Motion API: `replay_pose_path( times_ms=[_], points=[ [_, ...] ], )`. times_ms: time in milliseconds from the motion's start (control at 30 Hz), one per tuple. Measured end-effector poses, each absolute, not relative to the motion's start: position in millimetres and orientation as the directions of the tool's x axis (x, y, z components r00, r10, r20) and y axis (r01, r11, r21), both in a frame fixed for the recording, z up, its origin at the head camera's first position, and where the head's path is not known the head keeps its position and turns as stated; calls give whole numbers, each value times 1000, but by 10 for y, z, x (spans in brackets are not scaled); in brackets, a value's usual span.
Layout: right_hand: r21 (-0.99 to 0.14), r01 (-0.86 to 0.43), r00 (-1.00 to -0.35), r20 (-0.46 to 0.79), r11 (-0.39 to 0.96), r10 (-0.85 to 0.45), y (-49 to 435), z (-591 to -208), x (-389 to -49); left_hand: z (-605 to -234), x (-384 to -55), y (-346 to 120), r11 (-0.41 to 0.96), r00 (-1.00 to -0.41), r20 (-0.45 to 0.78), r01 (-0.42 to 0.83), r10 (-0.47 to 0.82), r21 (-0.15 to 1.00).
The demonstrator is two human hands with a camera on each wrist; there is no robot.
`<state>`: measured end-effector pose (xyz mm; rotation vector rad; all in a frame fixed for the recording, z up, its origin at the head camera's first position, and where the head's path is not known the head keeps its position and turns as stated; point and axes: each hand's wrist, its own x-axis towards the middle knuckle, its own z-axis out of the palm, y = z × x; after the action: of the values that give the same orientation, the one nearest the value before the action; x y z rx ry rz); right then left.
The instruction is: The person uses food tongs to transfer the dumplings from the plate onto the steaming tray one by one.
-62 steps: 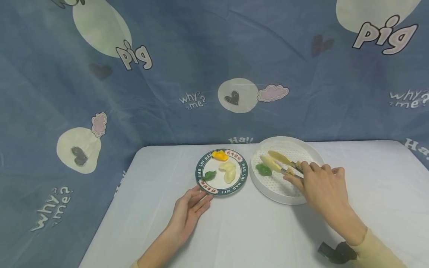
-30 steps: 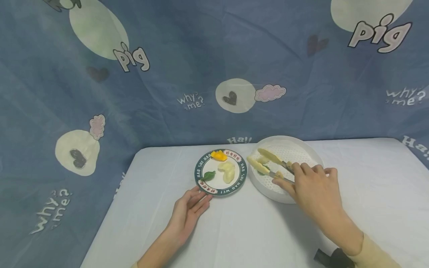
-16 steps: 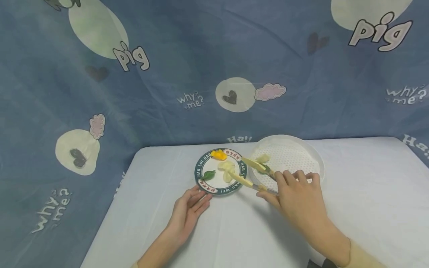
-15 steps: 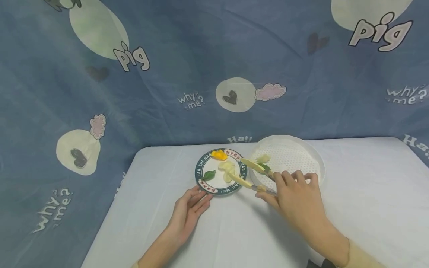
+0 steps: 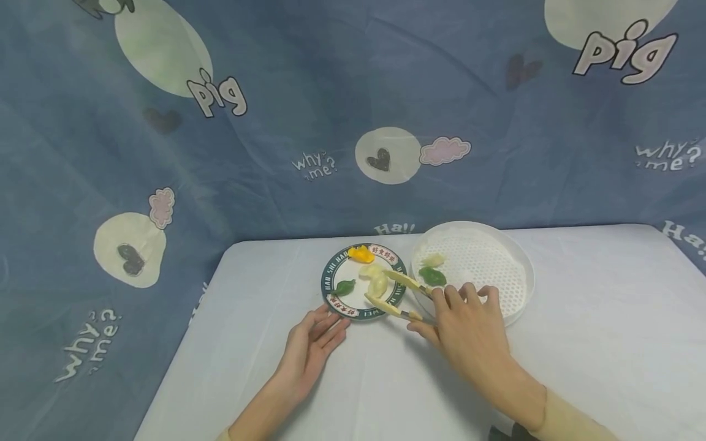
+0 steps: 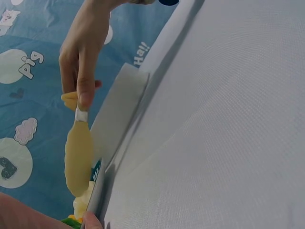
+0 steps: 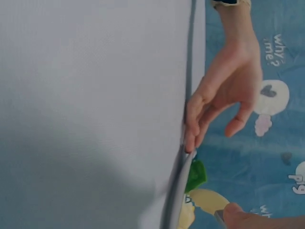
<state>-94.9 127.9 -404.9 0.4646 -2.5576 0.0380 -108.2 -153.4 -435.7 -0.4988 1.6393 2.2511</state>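
My right hand (image 5: pixel 469 327) grips a pair of tongs (image 5: pixel 407 281) with yellow tips, spread apart over the right side of a small green-rimmed plate (image 5: pixel 396 298). Between and just left of the tips lie pale yellow pieces (image 5: pixel 377 285), curved and rounded. The plate also bears an orange-yellow piece (image 5: pixel 361 253) at the back and a green leaf-like piece (image 5: pixel 344 288) at the left. At the plate's near left rim, my left hand (image 5: pixel 309 349) rests with extended fingertips touching the edge and the thumb apart, as the right wrist view shows.
Right beside the plate stands a round white tray (image 5: pixel 496 266) with a perforated base and low wall. Inside its left part lie a pale yellow piece (image 5: pixel 434 260) and a green leaf-like piece (image 5: pixel 432 276). A blue patterned cloth (image 5: pixel 309 110) hangs behind the white table (image 5: pixel 386 392).
My right hand has moved the tongs left, from the tray to over the plate. A pale yellow piece was released beside the green one in the tray. The left hand stays put.
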Motion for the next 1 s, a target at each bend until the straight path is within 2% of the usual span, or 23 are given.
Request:
replay_pose_path(
  times_ms=[567,1000],
  points=[
    [89,-308,-807,502,947,-309,1201,-4075,-1091,-4344,-1082,-1531,-300,-888,-458,-449,43,842],
    [99,-313,-838,439,944,-324,1152,-4120,-1112,-4359,-1077,-1534,-304,-890,-455,-444,37,843]
  ],
)
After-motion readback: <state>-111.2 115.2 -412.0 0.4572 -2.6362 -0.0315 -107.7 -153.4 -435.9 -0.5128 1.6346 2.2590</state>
